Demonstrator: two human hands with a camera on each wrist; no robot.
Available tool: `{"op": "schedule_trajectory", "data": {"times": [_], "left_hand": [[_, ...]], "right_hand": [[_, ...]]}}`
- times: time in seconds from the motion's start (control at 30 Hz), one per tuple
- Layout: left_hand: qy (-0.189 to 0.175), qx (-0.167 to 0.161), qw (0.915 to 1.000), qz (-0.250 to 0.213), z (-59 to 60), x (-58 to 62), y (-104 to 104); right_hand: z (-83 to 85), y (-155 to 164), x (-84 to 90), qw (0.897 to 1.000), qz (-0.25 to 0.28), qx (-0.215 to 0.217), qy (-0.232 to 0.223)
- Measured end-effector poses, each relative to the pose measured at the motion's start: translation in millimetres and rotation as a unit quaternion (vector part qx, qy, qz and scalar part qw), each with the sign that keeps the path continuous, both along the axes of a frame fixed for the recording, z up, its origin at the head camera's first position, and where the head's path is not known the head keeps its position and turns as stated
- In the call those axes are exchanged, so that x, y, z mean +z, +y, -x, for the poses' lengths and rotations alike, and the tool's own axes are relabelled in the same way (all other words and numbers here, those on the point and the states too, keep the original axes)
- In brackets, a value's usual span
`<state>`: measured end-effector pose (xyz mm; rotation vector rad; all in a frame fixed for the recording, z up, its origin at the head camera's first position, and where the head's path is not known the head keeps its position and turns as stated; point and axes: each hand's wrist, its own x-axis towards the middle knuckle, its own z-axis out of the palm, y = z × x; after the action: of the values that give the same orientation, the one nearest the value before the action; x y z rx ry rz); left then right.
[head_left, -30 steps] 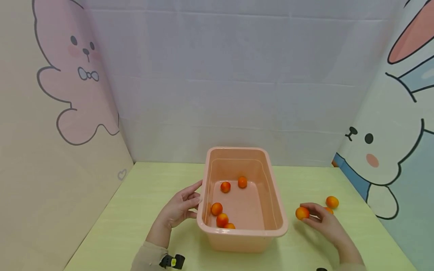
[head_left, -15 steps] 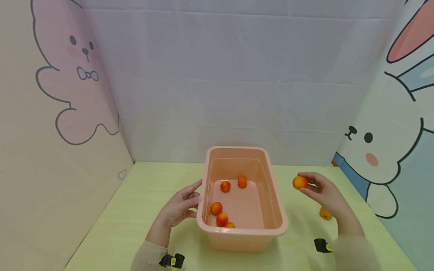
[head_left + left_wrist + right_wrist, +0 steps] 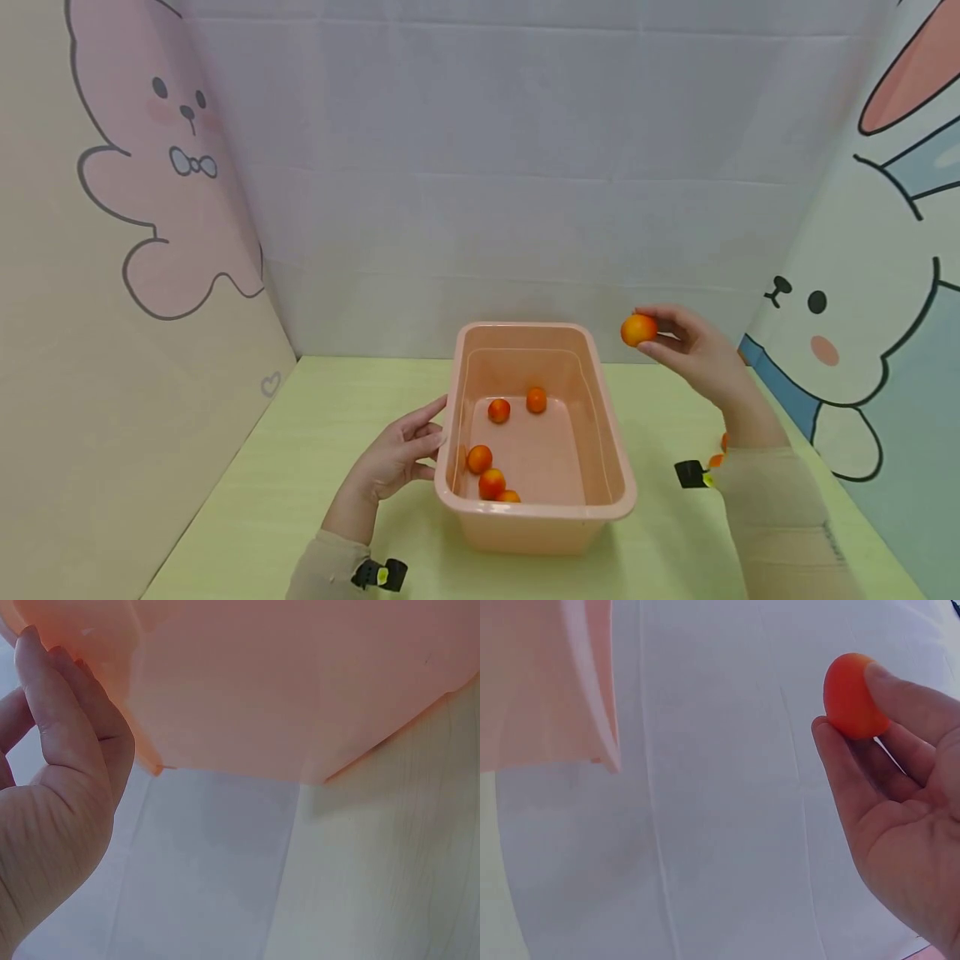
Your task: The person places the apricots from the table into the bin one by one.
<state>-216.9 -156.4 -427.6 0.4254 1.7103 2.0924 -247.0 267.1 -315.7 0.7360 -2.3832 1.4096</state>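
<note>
The right hand [image 3: 693,354] pinches a mandarin-like fruit [image 3: 639,330] between thumb and fingertips, in the air to the right of the pink plastic tub [image 3: 536,512]. The left hand [image 3: 397,454] touches the tub's left rim with fairly straight fingers, not wrapped round it.

The fruit is probably light and fairly firm. Its smooth skin looks a little slippery, and hard squeezing could bruise it if it is real fruit; whether it is real I cannot tell. A thumb-and-finger hold across its rounded sides, as here, suits it. It is slightly oval: its long axis runs roughly sideways in the head view, and closer to upright, leaning a little, in the right wrist view. Which end is the stem end is unclear.

Between the hands, the tub points its long axis away from the person. It is likely light and slightly flexible, easiest steadied by the rim. Inside, three fruits [image 3: 492,483] cluster nearest the left hand, and two more [image 3: 536,400] lie farther off. Below the right hand, more orange fruit [image 3: 716,460] shows on the table [image 3: 652,533], mostly hidden by the right sleeve [image 3: 780,517].
</note>
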Motion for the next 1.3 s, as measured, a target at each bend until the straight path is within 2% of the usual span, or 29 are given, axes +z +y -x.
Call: {"op": "schedule_trajectory", "data": {"times": [0.27,0.53,0.8,1.1,1.3], "left_hand": [[0.004,-0.003,1.0,-0.004,-0.6,0.6,0],[0.0,-0.005,0.9999,-0.009,-0.8,1.7,0],[0.001,-0.004,1.0,-0.004,0.1,0.6,0],[0.002,-0.003,1.0,-0.002,0.4,-0.6,0],[0.001,-0.001,1.0,-0.003,0.0,0.2,-1]], "right_hand": [[13.9,-31,34.5,0.999,-0.011,0.024,-0.024],[32.1,-64,47.3,0.998,-0.013,0.052,-0.045],[46.7,-104,41.5,0.989,0.016,0.11,-0.093],[61.6,-135,19.6,0.987,0.026,0.122,-0.105],[71.1,-149,4.2,0.983,0.022,0.124,-0.135]]}}
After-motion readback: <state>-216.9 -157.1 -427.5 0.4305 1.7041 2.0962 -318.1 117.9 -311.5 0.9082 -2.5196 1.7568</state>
